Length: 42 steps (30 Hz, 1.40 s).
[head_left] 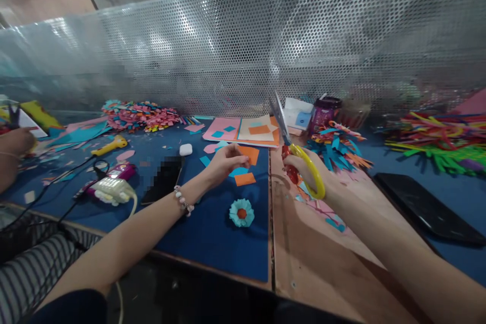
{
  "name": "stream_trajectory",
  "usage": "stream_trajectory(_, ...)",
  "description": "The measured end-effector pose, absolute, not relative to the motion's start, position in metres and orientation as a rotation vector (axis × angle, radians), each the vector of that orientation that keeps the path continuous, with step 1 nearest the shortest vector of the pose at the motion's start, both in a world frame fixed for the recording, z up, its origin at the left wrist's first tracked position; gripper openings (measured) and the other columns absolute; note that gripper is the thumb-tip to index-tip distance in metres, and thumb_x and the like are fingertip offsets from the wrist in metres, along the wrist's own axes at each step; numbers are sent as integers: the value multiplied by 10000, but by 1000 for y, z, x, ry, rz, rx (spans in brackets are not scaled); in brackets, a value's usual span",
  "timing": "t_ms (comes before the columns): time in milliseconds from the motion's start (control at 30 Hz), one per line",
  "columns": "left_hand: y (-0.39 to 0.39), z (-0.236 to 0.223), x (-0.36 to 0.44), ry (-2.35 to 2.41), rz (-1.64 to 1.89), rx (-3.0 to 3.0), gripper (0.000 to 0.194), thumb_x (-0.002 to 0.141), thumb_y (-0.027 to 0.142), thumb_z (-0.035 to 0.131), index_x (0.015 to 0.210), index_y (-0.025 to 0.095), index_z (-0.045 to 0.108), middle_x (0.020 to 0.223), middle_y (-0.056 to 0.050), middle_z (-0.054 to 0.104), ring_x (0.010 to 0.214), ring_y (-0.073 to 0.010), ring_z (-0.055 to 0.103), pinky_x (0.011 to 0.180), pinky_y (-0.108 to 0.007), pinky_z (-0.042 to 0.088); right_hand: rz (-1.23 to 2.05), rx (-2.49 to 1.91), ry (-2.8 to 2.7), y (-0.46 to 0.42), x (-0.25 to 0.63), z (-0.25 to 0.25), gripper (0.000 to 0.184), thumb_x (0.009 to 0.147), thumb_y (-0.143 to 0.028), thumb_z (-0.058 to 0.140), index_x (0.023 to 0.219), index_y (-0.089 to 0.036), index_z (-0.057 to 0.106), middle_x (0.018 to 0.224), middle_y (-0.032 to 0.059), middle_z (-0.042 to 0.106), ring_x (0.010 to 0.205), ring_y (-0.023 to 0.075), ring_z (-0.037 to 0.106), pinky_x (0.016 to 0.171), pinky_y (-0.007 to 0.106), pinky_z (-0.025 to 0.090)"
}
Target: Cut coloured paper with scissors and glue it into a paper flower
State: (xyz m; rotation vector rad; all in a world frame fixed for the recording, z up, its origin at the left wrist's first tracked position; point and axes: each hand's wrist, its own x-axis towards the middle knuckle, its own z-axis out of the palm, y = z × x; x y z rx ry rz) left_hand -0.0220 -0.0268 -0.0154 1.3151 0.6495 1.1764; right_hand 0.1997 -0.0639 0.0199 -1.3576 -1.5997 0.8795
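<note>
My left hand [227, 163] is pinched at the corner of an orange paper piece [250, 153], above the blue tabletop. Around its fingertips are a blue paper piece [239, 172] and a second orange piece [245, 179]. In my right hand [309, 167] is a pair of scissors [280, 117] with a yellow handle, blades pointing up and away from me. Something red shows at the fingers of that hand. Nearer to me, a light-blue paper flower [242, 213] with an orange centre lies on the table.
Behind stand coloured paper sheets [222, 126], a purple jar [325, 114] and a perforated metal screen [228, 50]. Phones lie left [164, 179] and right [429, 207]. Leftward are a glue gun [114, 190], a heap of paper scraps [142, 119] and another person's hand [17, 147].
</note>
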Motion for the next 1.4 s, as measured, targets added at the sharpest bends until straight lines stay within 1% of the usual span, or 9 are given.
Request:
stream_trajectory(100, -24, -12, -23, 663, 1233, 1251, 351, 631, 181, 749, 933, 154, 573, 701, 1, 652, 654, -125, 636, 722, -300, 498, 925, -1365, -1599, -65, 199, 21, 94, 704, -200, 502, 648, -204, 428, 506, -33, 473, 424, 92, 473, 389, 193, 347)
stream_trajectory(233, -19, -8, -26, 694, 1297, 1119, 262, 619, 174, 760, 831, 133, 611, 769, -17, 670, 712, -110, 639, 750, -272, 504, 952, -1320, -1673, -62, 202, 17, 34, 706, -210, 497, 704, -194, 467, 539, -34, 511, 451, 100, 501, 446, 205, 393)
stream_trajectory(300, -18, -6, -27, 703, 1322, 1045, 250, 625, 174, 757, 829, 139, 617, 789, -19, 676, 736, -109, 642, 763, -271, 506, 842, -1346, -1736, -61, 203, 15, 84, 704, -236, 520, 769, -183, 510, 605, -18, 571, 500, 112, 538, 469, 206, 403)
stream_trajectory(367, -19, -2, -28, 713, 1338, 985, 255, 629, 178, 754, 844, 150, 619, 803, -17, 679, 742, -113, 643, 755, -280, 510, 667, -1425, -1812, -61, 202, 14, 109, 691, -245, 540, 775, -176, 537, 650, 1, 608, 552, 129, 568, 474, 205, 394)
stream_trajectory(500, -25, 7, -30, 734, 1359, 959, 277, 623, 206, 763, 856, 167, 618, 824, -8, 676, 711, -104, 633, 674, -251, 496, 458, -1570, -1977, -68, 195, 15, 88, 698, -259, 534, 730, -178, 552, 567, 7, 593, 525, 147, 565, 452, 216, 362)
stream_trajectory(667, -33, 15, -28, 726, 1510, 1009, 265, 631, 217, 764, 838, 166, 607, 836, -7, 670, 744, -107, 631, 652, -226, 489, 488, -1501, -2034, -75, 189, 9, 108, 716, -255, 513, 783, -190, 565, 562, -7, 598, 497, 144, 562, 503, 238, 417)
stream_trajectory(900, -37, 17, -23, 680, 1657, 1015, 224, 668, 204, 743, 836, 155, 604, 899, -39, 672, 885, -147, 648, 831, -296, 509, 569, -1433, -2005, -80, 182, 8, 93, 678, -244, 536, 750, -204, 580, 546, 1, 604, 553, 187, 614, 562, 297, 477)
stream_trajectory(1267, -58, 23, -7, 660, 1721, 932, 257, 641, 172, 760, 850, 164, 610, 822, 0, 674, 852, -134, 659, 888, -312, 513, 627, -1427, -1990, -91, 177, 19, 90, 685, -232, 523, 735, -212, 594, 550, 0, 615, 569, 190, 620, 584, 294, 469)
stream_trajectory(1400, -59, 23, -7, 666, 1731, 911, 261, 634, 173, 764, 837, 150, 602, 829, -10, 679, 842, -130, 660, 906, -312, 506, 640, -1393, -2028, -88, 179, 11, 96, 700, -240, 533, 768, -218, 597, 600, 10, 637, 564, 187, 610, 536, 271, 450)
